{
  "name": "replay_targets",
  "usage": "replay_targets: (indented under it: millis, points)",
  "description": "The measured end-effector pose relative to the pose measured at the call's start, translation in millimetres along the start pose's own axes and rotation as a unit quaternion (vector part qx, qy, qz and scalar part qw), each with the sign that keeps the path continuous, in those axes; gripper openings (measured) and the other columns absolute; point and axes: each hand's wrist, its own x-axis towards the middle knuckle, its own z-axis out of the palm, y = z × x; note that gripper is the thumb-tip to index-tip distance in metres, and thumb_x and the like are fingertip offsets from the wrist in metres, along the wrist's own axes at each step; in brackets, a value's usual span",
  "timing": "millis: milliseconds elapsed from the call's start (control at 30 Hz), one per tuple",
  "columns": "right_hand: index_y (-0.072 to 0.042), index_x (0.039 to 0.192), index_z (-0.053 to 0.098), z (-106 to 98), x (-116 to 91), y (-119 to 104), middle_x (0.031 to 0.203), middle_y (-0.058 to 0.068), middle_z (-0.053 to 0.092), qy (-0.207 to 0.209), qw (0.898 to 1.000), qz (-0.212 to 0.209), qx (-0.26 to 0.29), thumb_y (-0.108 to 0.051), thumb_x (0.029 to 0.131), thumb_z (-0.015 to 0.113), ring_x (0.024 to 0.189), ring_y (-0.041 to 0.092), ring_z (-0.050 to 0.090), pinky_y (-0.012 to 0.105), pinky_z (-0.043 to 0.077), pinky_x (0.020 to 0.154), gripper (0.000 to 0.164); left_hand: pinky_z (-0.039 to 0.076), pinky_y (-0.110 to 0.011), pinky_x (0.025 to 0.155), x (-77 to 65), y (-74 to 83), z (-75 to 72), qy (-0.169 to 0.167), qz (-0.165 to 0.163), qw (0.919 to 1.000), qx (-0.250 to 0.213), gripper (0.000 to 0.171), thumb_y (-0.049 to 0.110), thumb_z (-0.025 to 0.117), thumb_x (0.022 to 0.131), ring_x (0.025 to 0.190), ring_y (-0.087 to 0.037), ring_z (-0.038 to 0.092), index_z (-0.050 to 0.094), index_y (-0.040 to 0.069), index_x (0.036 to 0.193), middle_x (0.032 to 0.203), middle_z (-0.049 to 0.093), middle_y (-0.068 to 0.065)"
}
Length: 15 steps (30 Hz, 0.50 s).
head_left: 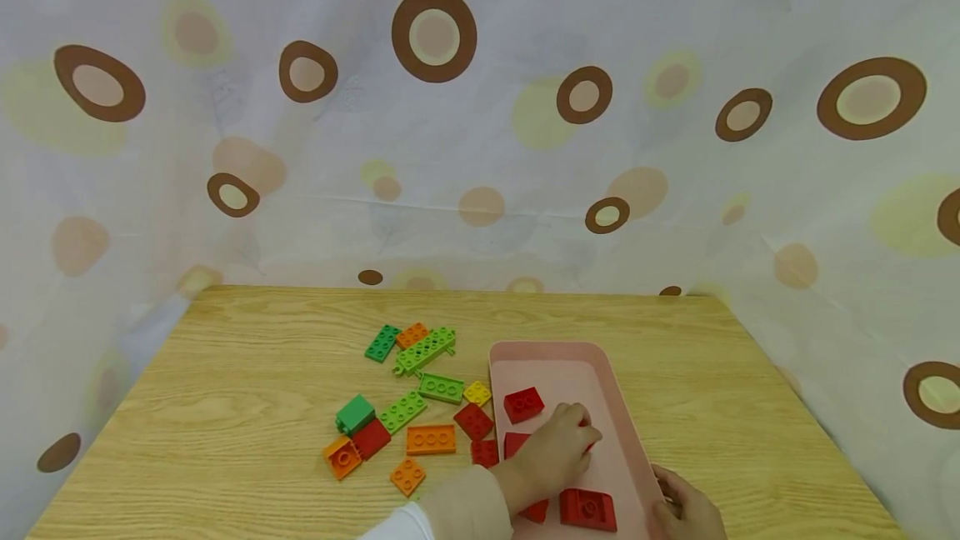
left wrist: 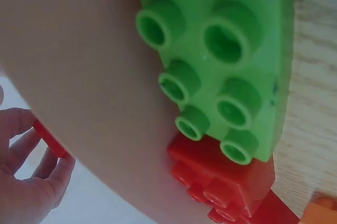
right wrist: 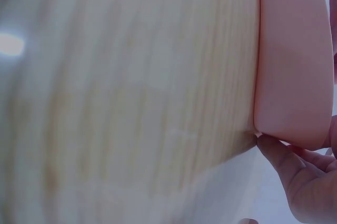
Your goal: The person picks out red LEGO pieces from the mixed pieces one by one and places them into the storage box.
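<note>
My left hand (head_left: pixel 553 447) reaches over the pink tray (head_left: pixel 622 415) and pinches a red brick (left wrist: pixel 50 138) between thumb and fingers. In the head view most of that brick is covered by the hand. Inside the tray lie more red bricks, one toward the back (head_left: pixel 523 404) and a flat one with its hollow side up (head_left: pixel 588 510) at the front; my left wrist partly hides others. My right hand (head_left: pixel 687 508) grips the tray's right side near the front, its fingertips at the bottom of the wall (right wrist: pixel 295 60) in the right wrist view.
Left of the tray, several loose bricks lie on the wooden table (head_left: pixel 247 407): red (head_left: pixel 473 422), yellow (head_left: pixel 477 393), orange (head_left: pixel 431 439), light green (head_left: pixel 425 350) and dark green (head_left: pixel 356 413). A light green brick (left wrist: pixel 263 76) looms beside the tray's outer wall in the left wrist view. Patterned cloth (head_left: pixel 480 132) hangs behind.
</note>
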Motion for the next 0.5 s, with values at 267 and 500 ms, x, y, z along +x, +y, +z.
replay_targets:
  millis: [267,500]
  points:
    - [0.011,0.113,0.048,-0.4,-0.8,0.8,0.095,0.023,0.062,0.007,1.0,-0.009,-0.004,0.004,0.072,0.051,0.074,0.02,0.061,0.029,0.05,0.064,0.041,0.037,-0.007,0.07,0.5,0.3,10.9,-0.035,0.0,0.9993,-0.012,0.021,0.012,0.055,0.085,0.087,-0.007,0.042,0.063,0.016,0.104,0.096,0.05,0.002]
    - [0.013,0.112,0.048,-0.6,-1.9,-3.0,0.096,0.024,0.061,0.005,1.0,-0.006,0.014,0.008,0.071,0.052,0.075,0.021,0.061,0.029,0.05,0.066,0.041,0.037,-0.007,0.071,-1.4,-1.9,13.1,-0.076,0.003,0.9969,-0.019,0.024,0.014,0.053,0.087,0.087,-0.005,0.043,0.062,0.018,0.108,0.098,0.051,0.002]
